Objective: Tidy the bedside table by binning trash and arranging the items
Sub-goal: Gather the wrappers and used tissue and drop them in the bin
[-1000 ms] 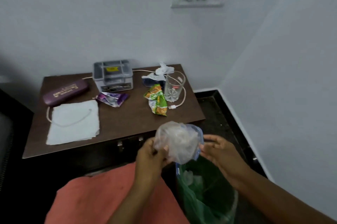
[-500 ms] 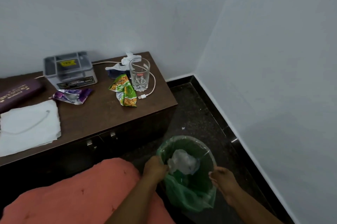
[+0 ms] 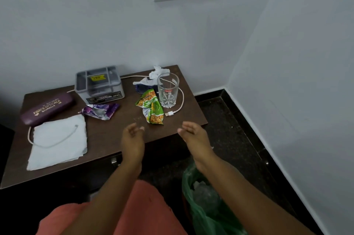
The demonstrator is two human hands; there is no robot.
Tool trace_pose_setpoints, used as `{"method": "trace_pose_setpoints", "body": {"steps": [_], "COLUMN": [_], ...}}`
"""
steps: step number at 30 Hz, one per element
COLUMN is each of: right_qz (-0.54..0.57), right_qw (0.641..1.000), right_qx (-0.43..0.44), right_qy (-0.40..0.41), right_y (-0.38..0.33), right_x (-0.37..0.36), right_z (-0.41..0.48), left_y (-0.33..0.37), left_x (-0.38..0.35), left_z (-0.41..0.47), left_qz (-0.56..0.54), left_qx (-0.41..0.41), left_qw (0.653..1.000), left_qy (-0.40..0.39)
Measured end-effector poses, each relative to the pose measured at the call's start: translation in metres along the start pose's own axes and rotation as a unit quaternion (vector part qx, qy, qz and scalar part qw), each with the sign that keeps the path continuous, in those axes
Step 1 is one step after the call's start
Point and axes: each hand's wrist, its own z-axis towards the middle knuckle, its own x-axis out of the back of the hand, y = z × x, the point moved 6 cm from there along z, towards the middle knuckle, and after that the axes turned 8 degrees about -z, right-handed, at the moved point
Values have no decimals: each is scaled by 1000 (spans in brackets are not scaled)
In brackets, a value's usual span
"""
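Two hands up over the front edge of the desk (image 3: 115, 135), both bare of anything: left hand (image 3: 132, 137) with fingers loosely curled and released, right hand (image 3: 193, 135) with fingers spread, palm turned inward. Nothing grasped in either.

On the desk, counted: one clear glass (image 3: 168, 89) upright near the right back corner; one green snack wrapper (image 3: 152, 109) lying just left of it, touching its base; one purple wrapper (image 3: 100, 111) crumpled in front of one grey box (image 3: 99, 83); one crumpled tissue (image 3: 156, 74) behind the glass; one purple glasses case (image 3: 47, 107) at the left; one white napkin (image 3: 57, 141) flat at the front left, with one white cable (image 3: 181, 99) looping over it and running round behind the glass, plug end beside the green wrapper.

Open bare wood in the middle front, between napkin and green wrapper, right under the left hand. One bin (image 3: 208, 202) with green liner on the floor, below the right forearm, just off the desk's right front corner, pale trash inside.
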Motion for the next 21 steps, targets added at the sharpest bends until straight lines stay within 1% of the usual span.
{"method": "trace_pose_setpoints", "body": {"steps": [3, 6, 9, 11, 12, 14, 16, 18, 21], "right_qz": [-10, -44, -87, -118, -124, -122, -124, -149, -207], "right_qw": [1000, 999, 995, 992, 991, 992, 991, 985, 971], "right_qx": [8, 2, 24, 28, 30, 43, 58, 81, 121], "right_qy": [2, 22, 47, 45, 34, 12, -15, -27, -23], "right_y": [-14, -13, -6, 2, 4, 1, -3, -5, -5], "right_x": [-30, -53, -73, -85, -90, -98, -104, -110, -118], "right_z": [30, 51, 66, 73, 74, 70, 62, 54, 46], "left_y": [8, 12, 9, 5, 1, -2, -13, -22, -22], "left_x": [-9, -22, -37, -41, -40, -35, -26, -17, -6], "left_z": [38, 60, 69, 70, 72, 71, 73, 74, 72], "left_qz": [34, 101, 187, 231, 232, 200, 140, 101, 101], "left_qx": [18, 26, -1, -9, -7, -3, 32, 61, 54], "left_qw": [999, 994, 981, 971, 971, 979, 989, 993, 993], "left_qy": [4, -12, -51, -58, -56, -48, -30, -19, -3]}}
